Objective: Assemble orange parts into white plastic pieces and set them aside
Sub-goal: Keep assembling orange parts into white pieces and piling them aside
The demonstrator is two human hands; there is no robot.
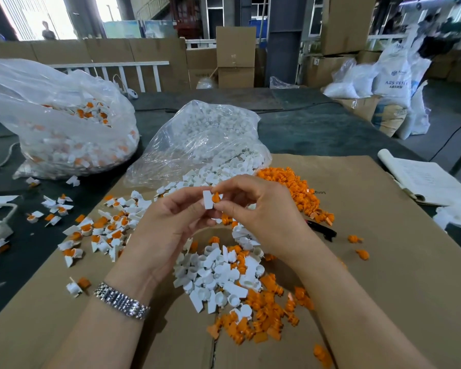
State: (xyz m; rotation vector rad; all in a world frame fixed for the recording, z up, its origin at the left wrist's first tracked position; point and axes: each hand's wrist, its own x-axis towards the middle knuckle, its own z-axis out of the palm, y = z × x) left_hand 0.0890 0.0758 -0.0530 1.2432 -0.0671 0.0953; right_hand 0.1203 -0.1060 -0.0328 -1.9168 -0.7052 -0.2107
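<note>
**Entry: orange part meeting white piece, mid-air over the cardboard**

While both hands are raised above the cardboard sheet [370,262], I log the pairing at centre view. Left hand [168,222] pinches a white piece [207,199] between thumb and fingertips; its flat tab stands nearly upright, long axis running top to bottom. Right hand [261,209] pinches an orange part [216,197] with thumb and forefinger curled round it.

Key relation: the orange part sits just to the right of the white piece, touching or all but touching its side. I cannot tell whether it is already seated in the socket. Both hands are equally near; the right one carries the moving part.

My judgement: the insertion step is in hand, and the coming move calls for a sideways push toward the left, with the left hand bracing the tab.

Supplies: loose white pieces [218,275] mixed with orange parts [266,326] lie below the wrists; a larger orange heap [296,187] sits beyond the right hand. Finished pieces [101,230] lie scattered to the left, well apart from the stock. A clear bag of white pieces [205,139] stands behind, and a second bag of finished pieces [72,129] far left.

Risk, as I judge it: a small part pinched lightly could slip.
</note>
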